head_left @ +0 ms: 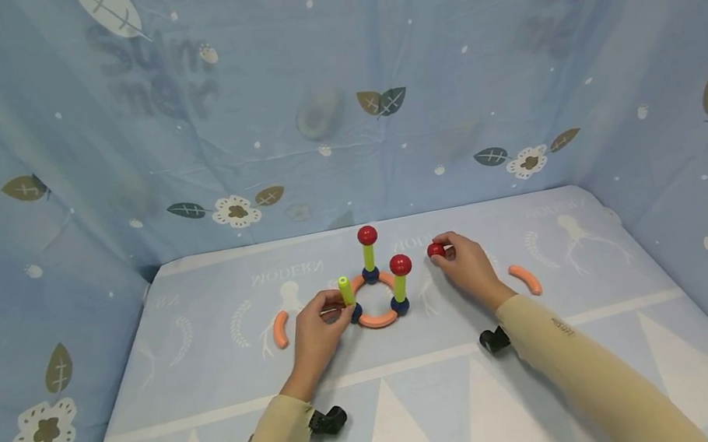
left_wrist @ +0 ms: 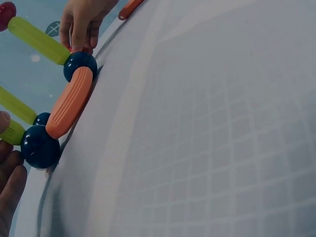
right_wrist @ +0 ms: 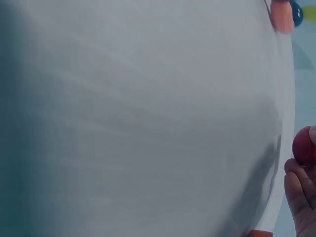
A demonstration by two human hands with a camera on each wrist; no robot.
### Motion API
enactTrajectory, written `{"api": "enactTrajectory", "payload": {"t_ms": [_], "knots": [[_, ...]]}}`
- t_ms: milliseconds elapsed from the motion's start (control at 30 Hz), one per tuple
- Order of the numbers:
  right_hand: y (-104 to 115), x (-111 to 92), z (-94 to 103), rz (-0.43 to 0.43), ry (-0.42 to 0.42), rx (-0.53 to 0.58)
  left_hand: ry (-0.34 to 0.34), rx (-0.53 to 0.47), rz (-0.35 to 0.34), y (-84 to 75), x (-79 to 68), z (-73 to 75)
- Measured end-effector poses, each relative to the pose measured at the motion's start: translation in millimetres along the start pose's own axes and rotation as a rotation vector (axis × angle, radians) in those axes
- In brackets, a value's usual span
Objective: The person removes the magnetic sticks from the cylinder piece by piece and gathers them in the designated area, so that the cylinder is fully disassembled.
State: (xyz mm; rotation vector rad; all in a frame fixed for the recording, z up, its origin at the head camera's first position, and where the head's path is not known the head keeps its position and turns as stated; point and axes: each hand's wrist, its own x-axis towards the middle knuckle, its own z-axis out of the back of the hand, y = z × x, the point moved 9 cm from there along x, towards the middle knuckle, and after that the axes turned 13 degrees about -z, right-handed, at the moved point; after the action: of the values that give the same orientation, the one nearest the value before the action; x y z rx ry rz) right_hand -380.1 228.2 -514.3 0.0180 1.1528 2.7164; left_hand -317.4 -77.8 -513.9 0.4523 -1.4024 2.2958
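Note:
A toy frame stands on the table: a ring of curved orange pieces (head_left: 379, 320) joined by dark blue balls (head_left: 401, 306), with upright green rods. Red balls (head_left: 400, 265) top two of the rods; the left green rod (head_left: 346, 289) has a bare upper end. My left hand (head_left: 318, 331) pinches that left rod low down, its fingers beside the blue ball (left_wrist: 39, 146) at the base. Right of the frame, my right hand (head_left: 469, 270) holds a loose red ball (right_wrist: 304, 146) between thumb and fingertips, apart from the rods.
One loose curved orange piece (head_left: 281, 329) lies left of the frame, another orange piece (head_left: 525, 279) right of my right hand. Black wrist-worn devices (head_left: 328, 421) show at both cuffs. Patterned blue fabric (head_left: 330, 83) walls the table at the back and sides.

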Motion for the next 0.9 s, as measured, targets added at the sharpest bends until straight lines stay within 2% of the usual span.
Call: {"api": "enactTrajectory", "payload": {"t_ms": [300, 900], "knots": [[-3.2, 22.2, 1.2, -0.029, -0.014, -0.034, 0.001, -0.001, 0.002, 1.0, -2.4, -0.5], [-8.3, 26.8, -3.3, -0.07, 0.002, -0.059, -0.008, -0.007, 0.008, 3.1, -2.3, 2.6]]}}
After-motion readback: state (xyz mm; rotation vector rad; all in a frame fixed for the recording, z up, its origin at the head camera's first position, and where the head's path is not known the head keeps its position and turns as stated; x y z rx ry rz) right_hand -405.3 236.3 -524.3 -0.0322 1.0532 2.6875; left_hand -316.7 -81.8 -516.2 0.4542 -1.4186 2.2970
